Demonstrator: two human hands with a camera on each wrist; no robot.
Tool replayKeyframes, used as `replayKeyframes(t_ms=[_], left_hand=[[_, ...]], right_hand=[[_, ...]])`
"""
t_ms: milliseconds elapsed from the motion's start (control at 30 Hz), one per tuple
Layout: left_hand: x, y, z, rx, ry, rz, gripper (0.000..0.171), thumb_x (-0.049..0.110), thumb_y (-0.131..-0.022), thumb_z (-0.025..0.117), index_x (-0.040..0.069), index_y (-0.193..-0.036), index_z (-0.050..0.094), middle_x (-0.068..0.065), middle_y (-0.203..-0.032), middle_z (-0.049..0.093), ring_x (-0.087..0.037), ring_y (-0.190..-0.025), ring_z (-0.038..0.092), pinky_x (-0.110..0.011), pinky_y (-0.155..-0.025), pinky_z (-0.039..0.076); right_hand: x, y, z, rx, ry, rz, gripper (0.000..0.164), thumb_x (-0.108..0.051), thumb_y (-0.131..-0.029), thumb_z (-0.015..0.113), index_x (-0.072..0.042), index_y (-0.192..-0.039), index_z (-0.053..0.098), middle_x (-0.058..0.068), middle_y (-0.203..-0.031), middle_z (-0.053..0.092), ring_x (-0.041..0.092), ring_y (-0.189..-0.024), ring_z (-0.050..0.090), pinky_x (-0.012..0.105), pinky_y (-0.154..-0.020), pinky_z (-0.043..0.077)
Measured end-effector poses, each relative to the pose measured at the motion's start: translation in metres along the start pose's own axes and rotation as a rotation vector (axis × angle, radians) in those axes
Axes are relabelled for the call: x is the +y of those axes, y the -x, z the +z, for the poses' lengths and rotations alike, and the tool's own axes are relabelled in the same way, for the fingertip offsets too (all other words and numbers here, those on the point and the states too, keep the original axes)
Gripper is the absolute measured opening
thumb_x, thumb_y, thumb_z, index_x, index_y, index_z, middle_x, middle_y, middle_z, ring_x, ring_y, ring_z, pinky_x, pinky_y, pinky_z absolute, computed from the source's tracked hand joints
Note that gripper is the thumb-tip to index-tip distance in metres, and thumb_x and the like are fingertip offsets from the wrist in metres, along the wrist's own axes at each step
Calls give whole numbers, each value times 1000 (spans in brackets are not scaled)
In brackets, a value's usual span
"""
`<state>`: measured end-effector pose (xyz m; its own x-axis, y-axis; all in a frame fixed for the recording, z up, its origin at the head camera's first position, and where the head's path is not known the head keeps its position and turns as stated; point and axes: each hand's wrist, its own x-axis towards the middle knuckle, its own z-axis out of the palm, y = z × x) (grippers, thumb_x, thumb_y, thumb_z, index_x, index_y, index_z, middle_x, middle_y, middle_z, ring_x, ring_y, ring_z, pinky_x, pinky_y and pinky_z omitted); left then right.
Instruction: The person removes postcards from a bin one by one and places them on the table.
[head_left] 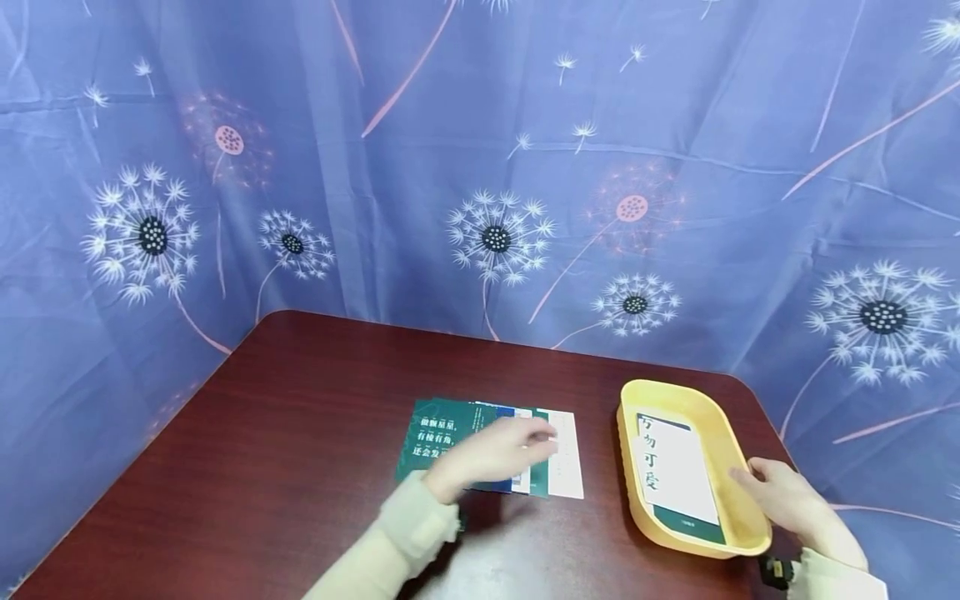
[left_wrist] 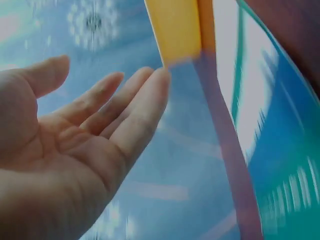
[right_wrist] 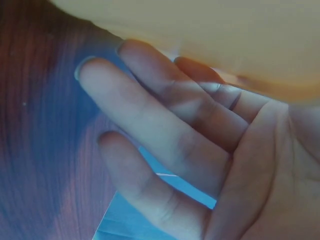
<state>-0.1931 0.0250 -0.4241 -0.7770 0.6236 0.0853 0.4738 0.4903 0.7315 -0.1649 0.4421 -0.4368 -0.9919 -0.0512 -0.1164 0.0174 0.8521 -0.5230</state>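
Dark-red table (head_left: pixel 300 400): cards (head_left: pixel 471 422) lie beneath the left hand (head_left: pixel 498 450) (fingers loose); right hand (head_left: pixel 791 500) grips yellow tray (head_left: pixel 722 442).

"Where is the left hand (head_left: pixel 498 452) seen?"

"Over overlapping cards (head_left: pixel 476 421) on the reddish-brown desk (head_left: pixel 300 433), its fingers pointed towards three o'clock. At the nine o'clock end a green card (head_left: pixel 422 442) printed with white characters is shown; at the three o'clock end, a white one (head_left: pixel 566 467)."

"And what is found farther towards three o'clock?"

"A yellow tray (head_left: pixel 723 467), in which a white card with dark characters (head_left: pixel 678 462) is laid, a green strip (head_left: pixel 686 523) being shown at its six o'clock end. Between three and four o'clock the tray's rim is held by the right hand (head_left: pixel 798 504)."

"At twelve?"

"The desk is backed by a blue curtain (head_left: pixel 405 208), printed with dandelions."
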Motion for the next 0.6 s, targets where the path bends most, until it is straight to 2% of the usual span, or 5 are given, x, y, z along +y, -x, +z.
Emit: replayKeyframes(t_ms=[67, 133, 300, 467, 600], left_hand=[[17, -19, 19, -38, 2, 12, 34, 38, -100, 52, 14, -121, 65, 11, -108, 66, 0, -97, 59, -20, -87, 46], [33, -37, 39, -42, -32, 8, 29, 39, -100, 52, 16, -111, 67, 12, -93, 66, 2, -83, 58, -17, -77, 46], [62, -72, 82, 58, -336, 60, 21, 37, -99, 56, 19, -93, 64, 11, -73, 55, -2, -69, 52, -15, -66, 42], [78, -96, 104, 133, -690, 110, 17, 36, -97, 59, 22, -91, 67, 10, -81, 60, -5, -82, 53, -20, -75, 43], [82, -113, 117, 76, -786, 99, 13, 33, -95, 60, 26, -87, 67, 12, -78, 61, -5, -74, 52, -20, -70, 44]], right_hand=[[0, -1, 1, 4, 8, -4, 37, -24, -102, 50, -9, -70, 44, -1, -60, 38, 11, -53, 38, 27, -50, 33], [0, -1, 3, 6, 15, -7, 37, -25, -103, 50, -9, -70, 44, -1, -60, 38, 11, -53, 38, 27, -50, 33], [1, -2, 5, 4, 16, -5, 37, -25, -102, 51, -9, -69, 43, 0, -60, 38, 12, -53, 37, 27, -51, 33], [1, -2, 3, 20, 42, -5, 36, -24, -102, 51, -9, -69, 45, 0, -61, 39, 13, -54, 39, 28, -51, 33], [3, -2, 0, 22, 44, -7, 37, -25, -102, 51, -9, -69, 43, 0, -61, 39, 12, -54, 39, 28, -51, 33]])
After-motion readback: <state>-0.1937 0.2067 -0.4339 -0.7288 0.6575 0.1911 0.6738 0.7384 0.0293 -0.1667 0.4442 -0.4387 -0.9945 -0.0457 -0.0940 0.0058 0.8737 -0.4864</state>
